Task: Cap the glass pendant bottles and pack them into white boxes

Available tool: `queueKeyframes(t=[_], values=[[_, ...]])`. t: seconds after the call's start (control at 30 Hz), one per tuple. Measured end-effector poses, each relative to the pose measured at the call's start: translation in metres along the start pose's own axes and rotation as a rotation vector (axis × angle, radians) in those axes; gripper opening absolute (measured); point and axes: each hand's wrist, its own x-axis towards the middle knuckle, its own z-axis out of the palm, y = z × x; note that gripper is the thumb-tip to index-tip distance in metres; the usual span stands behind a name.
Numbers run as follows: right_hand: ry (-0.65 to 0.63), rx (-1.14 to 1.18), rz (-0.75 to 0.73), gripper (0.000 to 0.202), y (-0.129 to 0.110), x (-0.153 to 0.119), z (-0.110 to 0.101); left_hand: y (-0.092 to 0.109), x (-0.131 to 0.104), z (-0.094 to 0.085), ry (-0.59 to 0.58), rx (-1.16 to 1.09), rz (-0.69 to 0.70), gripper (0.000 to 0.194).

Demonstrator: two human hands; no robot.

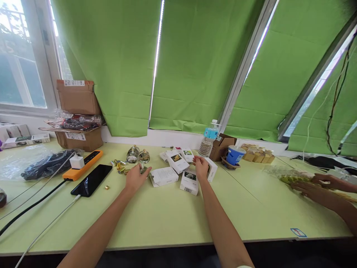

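At a pale green table point(161, 219) below green blinds point(195, 67), I have both hands among small white boxes point(176, 161) and round clear ornaments point(144, 155). My left hand point(134, 180) is just beside the ornaments, its thumb and forefinger parted around something small and shiny; whether they pinch it, I cannot tell. My right hand point(201, 169) is over the right side of the boxes, fingers curled with the tips close together; what they hold, if anything, is too small to make out. The boxes lie between my hands, some overlapping, with a barcoded one point(189, 182) nearest the front. Small gold-coloured caps point(121, 168) cluster left of my left hand, and a lone cap point(106, 187) sits near the phone point(92, 180). In my judgement, small parts call for light fingertip pressure and low, short movements, with my wrists clear of the loose caps, which could roll. The thin card probably dents if squeezed, so its edges are the safer hold. To my right, a co-worker's hands point(309, 188) are at a clear plastic bag point(281, 172).
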Motion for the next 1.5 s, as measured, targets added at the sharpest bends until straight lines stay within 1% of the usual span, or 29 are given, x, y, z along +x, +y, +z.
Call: queueKeyframes(t=[0.13, 0.23, 0.3, 0.37, 0.43, 0.47, 0.53, 0.67, 0.77, 0.87, 0.9, 0.97, 1.0, 1.07, 1.13, 1.2, 1.27, 1.3, 1.33, 1.4, 1.47, 1.5], values=[[-0.009, -0.127, 0.032, 0.040, 0.006, 0.008, 0.005, 0.005, -0.002, 0.004, -0.048, -0.100, 0.104, 0.046], [-0.044, -0.258, 0.047, 0.042, 0.011, 0.018, 0.013, 0.010, -0.004, 0.002, -0.069, -0.099, 0.086, 0.048], [-0.072, -0.350, 0.057, 0.047, 0.015, 0.025, 0.021, 0.014, -0.006, -0.001, -0.083, -0.072, 0.084, 0.054], [-0.101, -0.435, 0.067, 0.052, 0.018, 0.033, 0.030, 0.018, -0.007, -0.002, -0.099, -0.037, 0.121, 0.064], [-0.130, -0.515, 0.076, 0.056, 0.021, 0.039, 0.037, 0.021, -0.008, -0.001, -0.134, -0.001, 0.158, 0.070], [-0.142, -0.552, 0.081, 0.057, 0.022, 0.041, 0.040, 0.022, -0.008, 0.001, -0.152, 0.020, 0.155, 0.070], [-0.158, -0.622, 0.091, 0.057, 0.024, 0.044, 0.043, 0.023, -0.007, 0.006, -0.161, 0.062, 0.111, 0.063], [-0.157, -0.718, 0.109, 0.062, 0.022, 0.041, 0.041, 0.021, -0.004, 0.014, -0.130, 0.104, 0.057, 0.042], [-0.123, -0.722, 0.113, 0.072, 0.010, 0.039, 0.040, 0.019, -0.003, 0.011, -0.143, 0.073, 0.065, 0.038], [-0.057, -0.672, 0.069, 0.081, -0.017, 0.041, 0.038, 0.018, -0.007, 0.002, -0.188, -0.014, 0.152, 0.035], [-0.030, -0.635, 0.034, 0.083, -0.030, 0.041, 0.036, 0.018, -0.009, 0.000, -0.205, -0.040, 0.188, 0.035], [0.038, -0.451, -0.100, 0.088, -0.058, 0.034, 0.028, 0.020, -0.015, -0.005, -0.243, -0.076, 0.254, 0.035], [0.025, -0.342, -0.162, 0.089, -0.071, 0.026, 0.023, 0.022, -0.018, -0.006, -0.260, -0.089, 0.277, 0.036], [-0.088, -0.105, -0.193, 0.086, -0.094, -0.001, 0.013, 0.027, -0.024, -0.007, -0.291, -0.117, 0.311, 0.037], [-0.266, 0.101, -0.181, 0.077, -0.106, -0.040, 0.008, 0.031, -0.026, -0.007, -0.303, -0.138, 0.318, 0.036], [-0.416, 0.222, -0.164, 0.068, -0.108, -0.081, 0.010, 0.031, -0.024, -0.008, -0.291, -0.148, 0.301, 0.033], [-0.548, 0.241, -0.142, 0.063, -0.100, -0.115, 0.020, 0.027, -0.019, -0.009, -0.256, -0.154, 0.272, 0.031], [-0.590, 0.228, -0.123, 0.060, -0.095, -0.127, 0.027, 0.023, -0.016, -0.010, -0.237, -0.156, 0.259, 0.031], [-0.661, 0.205, -0.104, 0.059, -0.090, -0.135, 0.034, 0.018, -0.013, -0.011, -0.221, -0.154, 0.245, 0.030], [-0.799, 0.165, -0.092, 0.062, -0.082, -0.141, 0.047, 0.009, -0.007, -0.014, -0.196, -0.141, 0.218, 0.028], [-0.905, 0.132, -0.117, 0.066, -0.077, -0.137, 0.058, 0.002, -0.004, -0.016, -0.165, -0.127, 0.185, 0.028], [-0.926, 0.110, -0.143, 0.068, -0.076, -0.132, 0.063, 0.000, -0.003, -0.016, -0.146, -0.121, 0.170, 0.028]])
